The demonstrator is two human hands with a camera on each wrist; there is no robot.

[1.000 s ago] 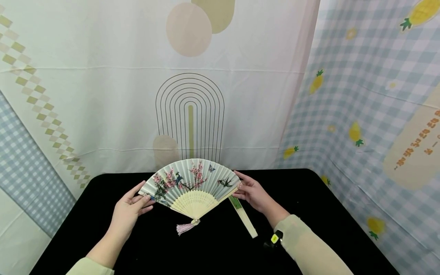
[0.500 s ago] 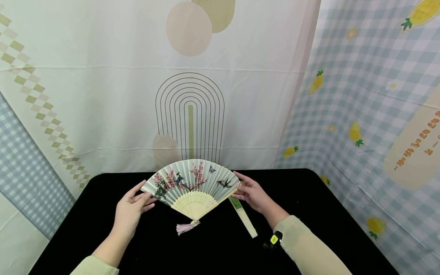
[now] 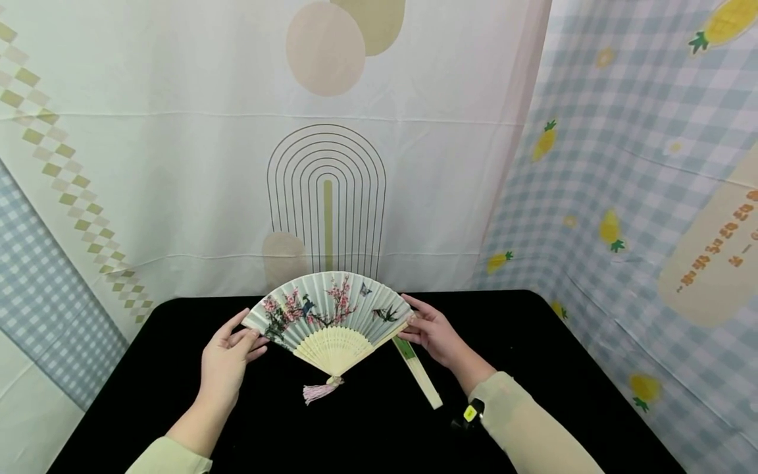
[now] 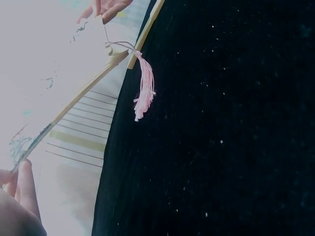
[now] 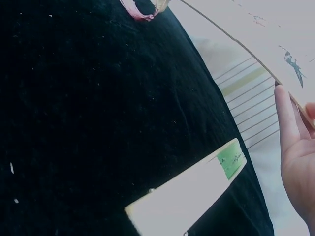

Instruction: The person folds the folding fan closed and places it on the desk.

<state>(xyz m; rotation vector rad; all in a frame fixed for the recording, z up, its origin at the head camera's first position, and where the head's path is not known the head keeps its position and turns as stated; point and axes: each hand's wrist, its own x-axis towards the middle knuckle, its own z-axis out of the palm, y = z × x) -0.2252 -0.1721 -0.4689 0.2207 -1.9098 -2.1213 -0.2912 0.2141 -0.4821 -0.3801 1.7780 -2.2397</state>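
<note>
A spread folding fan [image 3: 334,313] with pink blossoms, birds and a butterfly on pale pleats is held up over the black table. My left hand [image 3: 224,362] pinches its left edge between thumb and fingers. At the opposite edge my right hand [image 3: 437,332] grips the outer rib. The cream ribs meet at the bottom, where a pink tassel [image 3: 318,393] hangs; in the left wrist view the tassel [image 4: 144,88] dangles free over the cloth. Behind the fan's right side lies a closed pale fan with a green end [image 3: 419,375], its upper tip partly hidden.
The table [image 3: 331,441] is covered in black cloth. A white patterned curtain [image 3: 195,184] hangs along its back edge, and a blue checked curtain with pineapples [image 3: 598,158] stands at the right. A dark strap with a yellow-green tag [image 3: 470,413] is at the right sleeve.
The left forearm has shifted slightly to the right. Both hands keep their hold on the spread fan, which stays nearly still.
</note>
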